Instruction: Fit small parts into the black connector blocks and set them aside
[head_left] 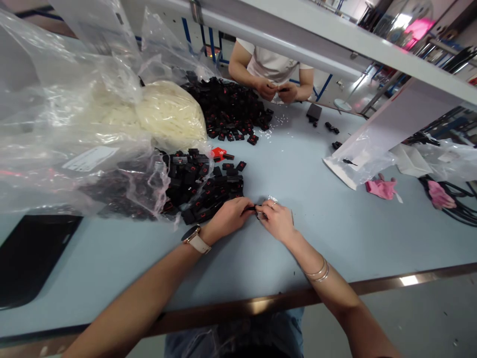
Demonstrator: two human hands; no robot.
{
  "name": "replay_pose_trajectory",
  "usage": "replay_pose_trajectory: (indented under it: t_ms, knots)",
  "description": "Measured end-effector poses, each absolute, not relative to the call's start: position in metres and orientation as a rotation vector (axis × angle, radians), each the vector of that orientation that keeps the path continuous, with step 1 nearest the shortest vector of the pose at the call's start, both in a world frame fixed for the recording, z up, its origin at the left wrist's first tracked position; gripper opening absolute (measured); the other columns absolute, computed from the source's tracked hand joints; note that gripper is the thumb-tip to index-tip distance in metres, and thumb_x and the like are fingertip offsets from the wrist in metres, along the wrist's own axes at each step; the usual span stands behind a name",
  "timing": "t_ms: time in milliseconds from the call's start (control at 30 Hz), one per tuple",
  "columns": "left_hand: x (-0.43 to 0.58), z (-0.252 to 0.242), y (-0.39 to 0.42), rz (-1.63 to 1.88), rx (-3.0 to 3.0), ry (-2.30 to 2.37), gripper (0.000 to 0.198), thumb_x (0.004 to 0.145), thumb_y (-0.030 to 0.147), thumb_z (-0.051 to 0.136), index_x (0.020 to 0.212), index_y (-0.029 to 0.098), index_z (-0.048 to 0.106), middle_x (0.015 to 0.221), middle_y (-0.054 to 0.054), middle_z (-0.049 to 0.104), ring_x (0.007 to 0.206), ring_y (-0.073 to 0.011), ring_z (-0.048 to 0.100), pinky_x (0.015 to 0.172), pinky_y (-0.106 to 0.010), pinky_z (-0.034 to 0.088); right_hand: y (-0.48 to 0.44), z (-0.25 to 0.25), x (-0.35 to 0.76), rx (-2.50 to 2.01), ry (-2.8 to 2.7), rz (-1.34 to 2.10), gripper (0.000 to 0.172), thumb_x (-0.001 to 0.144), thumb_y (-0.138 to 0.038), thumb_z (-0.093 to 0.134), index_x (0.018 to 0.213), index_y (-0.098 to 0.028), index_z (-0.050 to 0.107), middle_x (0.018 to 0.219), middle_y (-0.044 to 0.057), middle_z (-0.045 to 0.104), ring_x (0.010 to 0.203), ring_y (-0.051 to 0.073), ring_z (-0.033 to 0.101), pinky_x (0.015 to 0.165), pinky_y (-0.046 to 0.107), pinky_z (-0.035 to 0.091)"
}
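Left hand [229, 217], with a watch [196, 239] on its wrist, rests on the pale blue table [335, 233] near the front edge, its fingers closed on one end of a small black part [252, 209]. That part sits just above the tabletop between the two hands, mostly hidden by fingertips. On the part's right, the right hand [276, 220] pinches the other end with curled fingers; thin bangles [319, 271] circle its forearm.

At the near left edge lies a flat black tray [30, 253]. Behind it a big crumpled clear plastic bag [74, 124] sprawls over the left side of the table. A heap of black parts [201, 189] spills from the bag's mouth, just beside the left hand. Farther back a bag of white pieces [171, 112] leans against a second, larger black pile [231, 107]. Across the table, another person's hands [276, 90] are held together over something small. To the right a pink cloth [380, 188] lies on the table, and black cables [458, 209] coil at the far right edge.
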State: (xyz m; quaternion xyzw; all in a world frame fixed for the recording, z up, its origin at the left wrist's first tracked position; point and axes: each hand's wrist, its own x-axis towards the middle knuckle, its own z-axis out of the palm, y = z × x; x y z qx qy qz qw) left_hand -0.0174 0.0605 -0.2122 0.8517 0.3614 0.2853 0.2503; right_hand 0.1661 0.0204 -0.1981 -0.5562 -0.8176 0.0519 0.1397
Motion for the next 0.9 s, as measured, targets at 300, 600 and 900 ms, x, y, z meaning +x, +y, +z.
replay_pose_trajectory:
  t_ms: [300,600,900]
  knots:
    - [-0.018,-0.212,0.061,0.771,2.332,0.963,0.006,0.082,0.012,0.055,0.082,0.018,0.053,0.078,-0.002,0.062,0.073,-0.0153,0.061,0.065,-0.026,0.048,0.020,-0.201,0.168,-1.568,-2.365,0.167,0.023,0.084,-0.017,0.059,0.103,-0.024,0.069,0.095,0.003,0.069,0.081,0.014,0.064,0.069,0.023,0.050]
    - [-0.018,-0.211,0.061,0.757,2.316,1.003,0.003,0.084,0.015,0.055,0.084,0.018,0.054,0.079,-0.001,0.063,0.072,-0.0148,0.060,0.065,-0.025,0.048,0.022,-0.212,0.174,-1.473,-2.286,0.043,0.025,0.083,-0.015,0.059,0.101,-0.028,0.071,0.094,0.002,0.068,0.078,0.012,0.063,0.070,0.021,0.048]
    - [-0.018,-0.212,0.061,0.754,2.315,0.990,0.003,0.085,0.019,0.055,0.083,0.018,0.054,0.078,-0.002,0.062,0.070,-0.0148,0.059,0.064,-0.025,0.046,0.021,-0.196,0.170,-1.375,-2.014,0.344,0.020,0.087,-0.023,0.053,0.095,-0.024,0.071,0.081,0.003,0.067,0.072,0.014,0.061,0.068,0.024,0.049]
